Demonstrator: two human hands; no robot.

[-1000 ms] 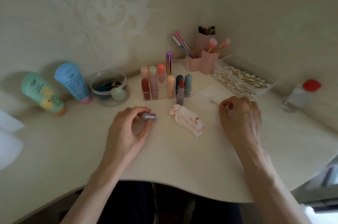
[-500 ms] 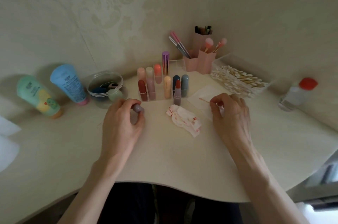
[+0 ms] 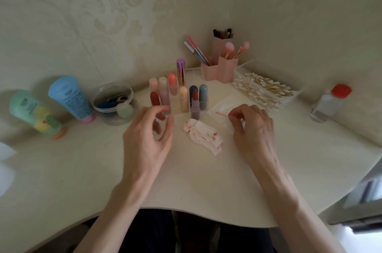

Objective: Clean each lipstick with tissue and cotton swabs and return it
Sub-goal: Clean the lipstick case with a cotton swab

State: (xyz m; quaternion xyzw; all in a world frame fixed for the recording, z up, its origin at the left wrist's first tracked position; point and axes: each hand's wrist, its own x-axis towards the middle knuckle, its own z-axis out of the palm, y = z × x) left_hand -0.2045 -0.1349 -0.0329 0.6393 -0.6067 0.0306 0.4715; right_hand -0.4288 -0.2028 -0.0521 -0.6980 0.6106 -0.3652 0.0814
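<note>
Head view: your right hand (image 3: 253, 126) is pinching a cotton swab (image 3: 222, 114) between thumb and forefinger, with the red-stained tip pointing left. The open lipstick (image 3: 195, 106) is standing just left of and beyond that tip. Its long axis is vertical, and the red bullet is showing above a mauve base. The swab tip is sitting nearer to it than your left fingers. Your left hand (image 3: 148, 135) is curling into a C left of the lipstick, at the clear organizer (image 3: 175, 107) front. It's blurred, so I can't tell if it's holding anything. The stained tissue (image 3: 203, 136) is lying crumpled between your two sets of fingers, toward you.
</note>
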